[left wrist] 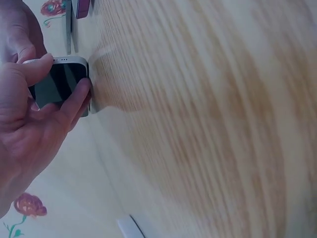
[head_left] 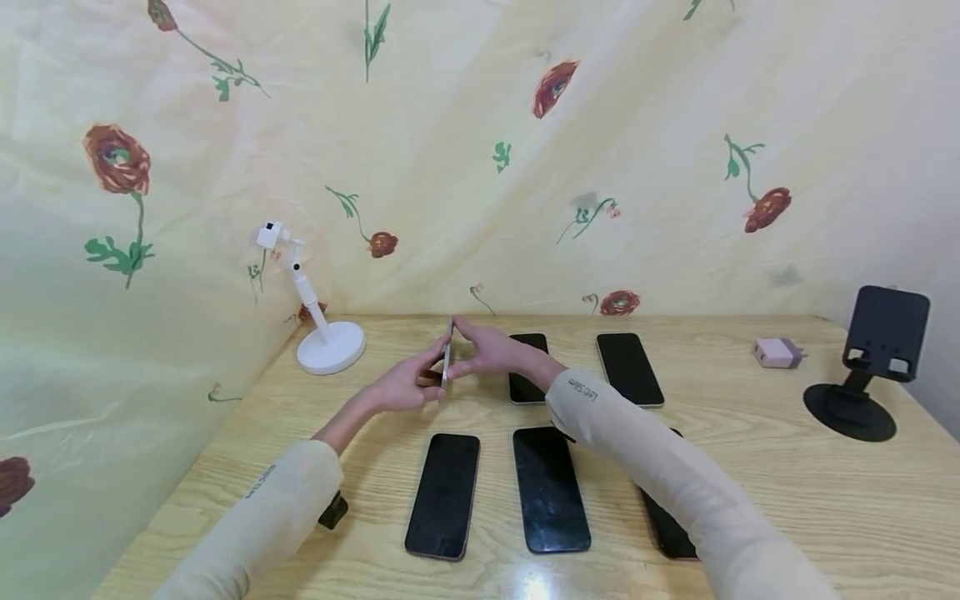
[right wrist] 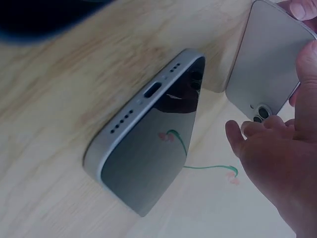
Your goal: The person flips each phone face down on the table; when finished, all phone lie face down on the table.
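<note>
- Phone [head_left: 447, 354] stands on edge, upright above the bench [head_left: 750, 467], at the rear left spot of the phone grid, near the white stand [head_left: 327, 337].
- Left hand [head_left: 405, 387]: fingers [left wrist: 64, 109] curl round its lower end, screen facing the palm.
- Right hand [head_left: 491, 350]: fingers [right wrist: 247, 130] pinch the upper part, on the back near the camera lenses.
- Step in hand, judged: two-handed turning or setting down of this phone.
- Next move calls for tilting it flat in line with the neighbouring phone [head_left: 528, 367], without sliding an edge on the wood.
</note>
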`<control>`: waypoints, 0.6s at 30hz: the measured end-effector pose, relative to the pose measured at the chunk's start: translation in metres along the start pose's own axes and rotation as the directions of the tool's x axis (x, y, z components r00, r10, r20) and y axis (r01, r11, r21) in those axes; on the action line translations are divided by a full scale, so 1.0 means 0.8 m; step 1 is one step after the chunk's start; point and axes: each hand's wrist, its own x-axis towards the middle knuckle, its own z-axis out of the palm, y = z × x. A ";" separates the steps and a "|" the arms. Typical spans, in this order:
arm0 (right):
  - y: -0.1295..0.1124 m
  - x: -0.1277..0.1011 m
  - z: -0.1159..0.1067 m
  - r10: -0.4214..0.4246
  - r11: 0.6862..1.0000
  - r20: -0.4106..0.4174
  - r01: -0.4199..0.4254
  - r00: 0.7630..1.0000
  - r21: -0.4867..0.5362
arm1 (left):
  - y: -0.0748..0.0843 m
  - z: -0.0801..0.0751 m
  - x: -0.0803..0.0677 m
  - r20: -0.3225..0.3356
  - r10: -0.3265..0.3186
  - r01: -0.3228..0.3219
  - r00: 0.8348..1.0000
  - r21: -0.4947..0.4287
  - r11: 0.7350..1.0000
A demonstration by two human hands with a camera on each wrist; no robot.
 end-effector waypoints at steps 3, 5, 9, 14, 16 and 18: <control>-0.001 0.003 0.003 0.008 1.000 -0.023 -0.009 1.000 -0.016 | -0.003 -0.001 -0.001 -0.013 -0.002 0.001 1.000 -0.016 1.000; -0.003 0.005 0.004 0.012 1.000 -0.043 -0.013 0.999 -0.019 | -0.004 -0.002 -0.002 -0.028 -0.009 0.009 1.000 -0.026 1.000; -0.006 0.010 0.008 -0.017 1.000 -0.089 0.016 0.996 -0.012 | -0.008 -0.005 -0.003 -0.048 0.005 -0.007 0.999 -0.045 0.999; -0.007 0.012 0.014 -0.063 0.998 -0.091 0.061 0.994 -0.028 | -0.011 -0.006 -0.006 -0.048 0.023 -0.028 0.999 -0.092 0.995; -0.008 0.013 0.017 -0.061 0.998 -0.078 0.059 0.995 -0.039 | -0.011 -0.005 -0.007 -0.053 0.022 -0.027 0.998 -0.100 0.995; -0.008 0.013 0.019 -0.048 0.998 -0.071 0.044 0.996 -0.055 | -0.012 -0.005 -0.007 -0.061 0.029 -0.035 0.998 -0.103 0.994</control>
